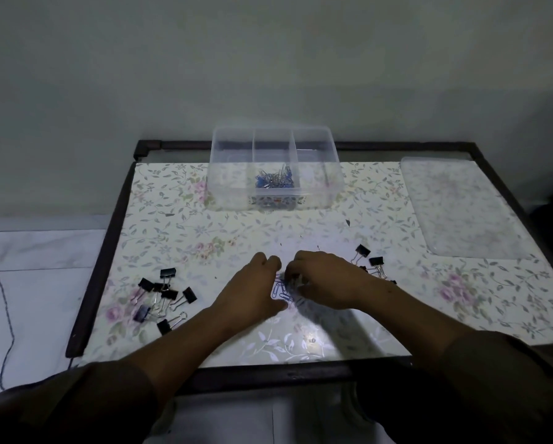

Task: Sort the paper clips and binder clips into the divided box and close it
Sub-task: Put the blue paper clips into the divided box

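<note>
A clear divided box stands open at the table's far middle, with blue and silver paper clips in its centre compartment. A small pile of blue paper clips lies on the table between my hands. My left hand rests just left of the pile, fingers curled toward it. My right hand is on the pile's right, fingertips pinched at the clips. Black binder clips are scattered at the left, and a few more binder clips lie behind my right hand.
The box's clear lid lies flat at the table's far right. The table has a floral cover and a dark wooden frame. A cable runs over the white floor at the left.
</note>
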A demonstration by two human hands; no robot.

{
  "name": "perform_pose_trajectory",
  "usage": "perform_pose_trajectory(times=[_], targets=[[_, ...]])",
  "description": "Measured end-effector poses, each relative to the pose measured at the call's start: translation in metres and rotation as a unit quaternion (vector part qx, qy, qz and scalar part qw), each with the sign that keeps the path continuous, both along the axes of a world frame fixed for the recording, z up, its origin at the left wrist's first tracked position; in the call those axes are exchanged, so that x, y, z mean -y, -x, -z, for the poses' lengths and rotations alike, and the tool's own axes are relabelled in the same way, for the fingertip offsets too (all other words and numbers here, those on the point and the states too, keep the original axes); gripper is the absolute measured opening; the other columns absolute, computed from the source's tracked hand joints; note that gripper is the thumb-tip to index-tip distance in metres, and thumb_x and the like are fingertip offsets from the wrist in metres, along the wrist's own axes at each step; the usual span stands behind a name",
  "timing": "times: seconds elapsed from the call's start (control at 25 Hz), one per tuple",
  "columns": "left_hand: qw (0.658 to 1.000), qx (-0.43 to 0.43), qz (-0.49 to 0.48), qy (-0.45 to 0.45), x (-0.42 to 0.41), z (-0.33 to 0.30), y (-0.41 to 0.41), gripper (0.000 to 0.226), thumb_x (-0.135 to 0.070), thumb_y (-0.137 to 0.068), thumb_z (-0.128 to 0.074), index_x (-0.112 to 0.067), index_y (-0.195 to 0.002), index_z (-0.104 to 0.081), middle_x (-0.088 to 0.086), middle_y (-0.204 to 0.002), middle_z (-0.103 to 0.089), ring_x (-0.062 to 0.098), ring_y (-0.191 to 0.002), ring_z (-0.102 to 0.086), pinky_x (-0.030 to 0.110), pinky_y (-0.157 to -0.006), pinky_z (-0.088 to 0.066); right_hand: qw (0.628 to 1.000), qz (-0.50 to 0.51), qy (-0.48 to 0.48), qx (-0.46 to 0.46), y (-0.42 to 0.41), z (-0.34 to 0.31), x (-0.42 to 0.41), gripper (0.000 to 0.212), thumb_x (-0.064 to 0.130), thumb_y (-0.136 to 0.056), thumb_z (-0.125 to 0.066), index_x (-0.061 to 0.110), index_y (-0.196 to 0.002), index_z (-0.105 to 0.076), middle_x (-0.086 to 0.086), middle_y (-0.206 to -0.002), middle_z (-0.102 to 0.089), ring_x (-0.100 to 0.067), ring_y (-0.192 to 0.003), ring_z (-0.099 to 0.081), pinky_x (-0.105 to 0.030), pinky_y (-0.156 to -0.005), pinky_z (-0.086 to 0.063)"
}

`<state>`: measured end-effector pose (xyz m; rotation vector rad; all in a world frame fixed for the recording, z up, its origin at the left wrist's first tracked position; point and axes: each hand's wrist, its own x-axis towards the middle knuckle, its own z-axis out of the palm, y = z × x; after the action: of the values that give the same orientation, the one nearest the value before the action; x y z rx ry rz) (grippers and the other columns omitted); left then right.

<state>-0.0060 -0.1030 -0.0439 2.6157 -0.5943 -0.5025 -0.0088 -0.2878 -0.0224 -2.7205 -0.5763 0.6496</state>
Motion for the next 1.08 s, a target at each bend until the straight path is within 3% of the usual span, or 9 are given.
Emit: perform_pose_trajectory(times=[0.2,0.4,0.52,0.64,0.76,0.92,1.0,1.08], targets=[[0.999,0.026,0.009,0.025,0.005,0.003,-0.007,0.026,-0.029,-0.082,-0.071,-0.017,-0.102,-0.060,0.004,-0.100,-0.057,0.021,-0.088,-0.057,0.036,-0.075,-0.050,0.999,0.002,0.045,-0.003,0.017,-0.003,0.005,0.039,0.029,-0.088,-0.070,0.024,-0.125,-0.059,0.000,-0.111,-0.055,-0.021,-0.096,-0.058,-0.039,-0.080,-0.051],[0.999,0.037,0.010,0.017,0.009,0.008,0.000,0.002,-0.017,-0.085,-0.063,-0.017,-0.084,-0.062,-0.001,-0.083,-0.054,0.017,-0.076,-0.053,0.023,-0.056,-0.032,0.997,0.026,0.050,0.057,0.017,0.009,-0.007,0.012,0.017,-0.096,-0.058,0.015,-0.106,-0.063,-0.006,-0.100,-0.061,-0.027,-0.087,-0.061,-0.038,-0.074,-0.049],[0.999,0.034,0.006,0.009,0.012,0.008,0.001,0.004,-0.013,-0.085,-0.061,-0.015,-0.082,-0.062,0.000,-0.080,-0.057,0.017,-0.073,-0.054,0.023,-0.054,-0.032,0.995,0.060,0.048,0.060,0.016,0.014,-0.010,0.006,0.019,-0.095,-0.058,0.015,-0.095,-0.062,-0.006,-0.092,-0.063,-0.027,-0.081,-0.061,-0.041,-0.072,-0.053],[0.999,0.039,-0.003,-0.010,0.010,0.006,0.003,0.004,-0.018,-0.086,-0.063,-0.015,-0.089,-0.065,0.002,-0.088,-0.063,0.020,-0.079,-0.061,0.030,-0.059,-0.045,0.993,0.086,0.042,0.066,0.018,0.017,-0.012,0.007,0.022,-0.095,-0.057,0.017,-0.094,-0.061,-0.003,-0.093,-0.058,-0.024,-0.079,-0.058,-0.038,-0.065,-0.050],[0.996,0.079,0.016,-0.042,0.013,0.005,0.008,0.003,-0.018,-0.091,-0.058,-0.015,-0.089,-0.058,0.001,-0.093,-0.054,0.016,-0.080,-0.050,0.031,-0.058,-0.037,0.992,0.079,0.044,0.083,0.022,0.017,-0.016,0.004,0.020,-0.095,-0.057,0.017,-0.096,-0.059,0.000,-0.090,-0.048,-0.020,-0.076,-0.048,-0.034,-0.060,-0.040],[0.992,0.096,0.027,-0.071,0.013,0.005,0.008,0.018,-0.010,-0.088,-0.056,-0.020,-0.077,-0.047,-0.001,-0.080,-0.045,0.017,-0.072,-0.047,0.027,-0.051,-0.026,0.992,0.089,0.043,0.077,0.023,0.017,-0.025,0.005,0.014,-0.091,-0.057,0.018,-0.090,-0.054,0.003,-0.077,-0.041,-0.021,-0.069,-0.047,-0.033,-0.058,-0.034],[0.993,0.085,0.027,-0.074,0.011,0.005,0.004,0.026,-0.005,-0.083,-0.059,-0.021,-0.069,-0.044,-0.002,-0.070,-0.047,0.019,-0.066,-0.055,0.028,-0.049,-0.026,0.991,0.111,0.028,0.075,0.024,0.018,-0.027,0.008,0.011,-0.090,-0.055,0.018,-0.087,-0.052,-0.001,-0.076,-0.052,-0.026,-0.071,-0.055,-0.035,-0.058,-0.040],[0.994,0.081,0.037,-0.068,0.010,0.002,0.003,0.038,0.000,-0.080,-0.057,-0.025,-0.060,-0.035,-0.005,-0.058,-0.046,0.016,-0.057,-0.053,0.027,-0.047,-0.026,0.987,0.146,-0.005,0.066,0.025,0.020,-0.030,0.009,0.010,-0.090,-0.054,0.014,-0.090,-0.062,-0.006,-0.083,-0.067,-0.028,-0.076,-0.063,-0.038,-0.066,-0.051]])
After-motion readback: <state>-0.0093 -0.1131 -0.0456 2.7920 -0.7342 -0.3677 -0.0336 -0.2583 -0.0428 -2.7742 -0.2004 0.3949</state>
